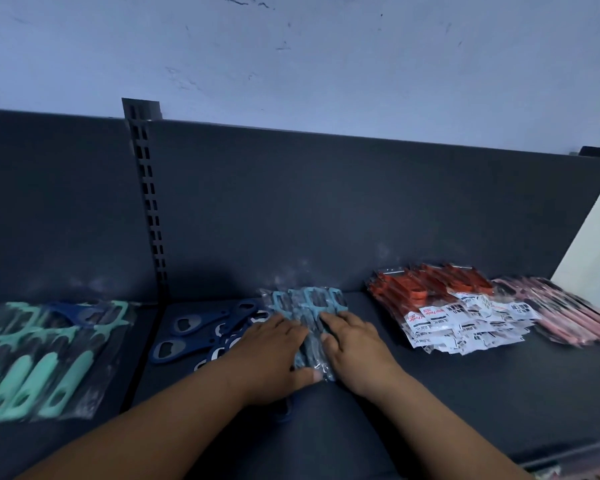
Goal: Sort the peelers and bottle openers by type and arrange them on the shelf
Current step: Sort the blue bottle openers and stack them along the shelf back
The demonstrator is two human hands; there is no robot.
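On the dark shelf [465, 393] lie, left to right, mint peelers [39, 358], navy bottle openers [194, 327], light blue peelers [309, 303], red peelers [430, 289] and pink peelers [568, 317].

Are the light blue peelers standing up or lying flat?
Lying flat: light blue bagged peelers rest on the dark shelf under left hand and right hand.

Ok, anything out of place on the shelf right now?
Yes: one dark blue bottle opener lies on top of the mint green peelers at far left, apart from the other blue bottle openers. It looks like a stray mixed into the wrong type.
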